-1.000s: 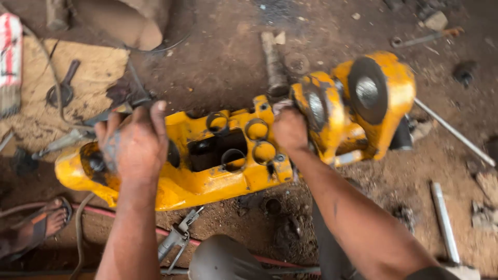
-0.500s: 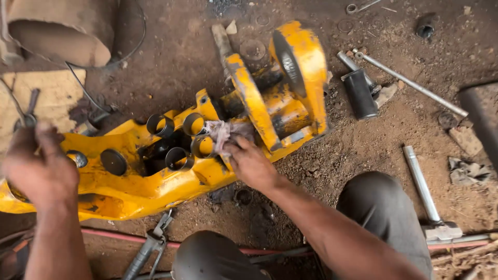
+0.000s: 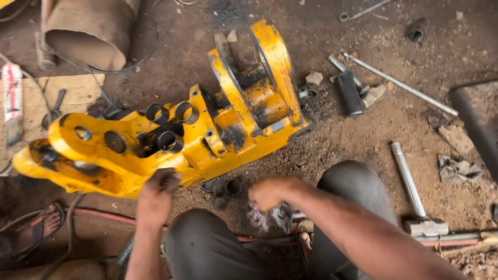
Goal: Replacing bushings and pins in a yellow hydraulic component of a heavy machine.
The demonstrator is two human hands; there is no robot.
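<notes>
A large yellow cast machine part (image 3: 207, 129) with several round bores lies on the dirt floor in front of me. My left hand (image 3: 155, 199) rests its fingers on the part's near lower edge. My right hand (image 3: 270, 193) is closed on a dirty grey rag (image 3: 275, 217), held low over the ground between my knees, clear of the yellow part. A small dark ring-shaped piece (image 3: 232, 186) lies on the ground just beside that hand.
A hammer with a metal handle (image 3: 412, 192) lies at right, a black cylinder (image 3: 348, 92) and a long rod (image 3: 399, 83) beyond it. A brown drum (image 3: 88, 31) sits at top left. A red hose (image 3: 104, 215) runs along the near ground. Another person's sandalled foot (image 3: 39, 228) is at left.
My right hand has pulled back from the bores of the yellow part toward my knees with the rag. My left hand has shifted from the part's left end to its near edge.
</notes>
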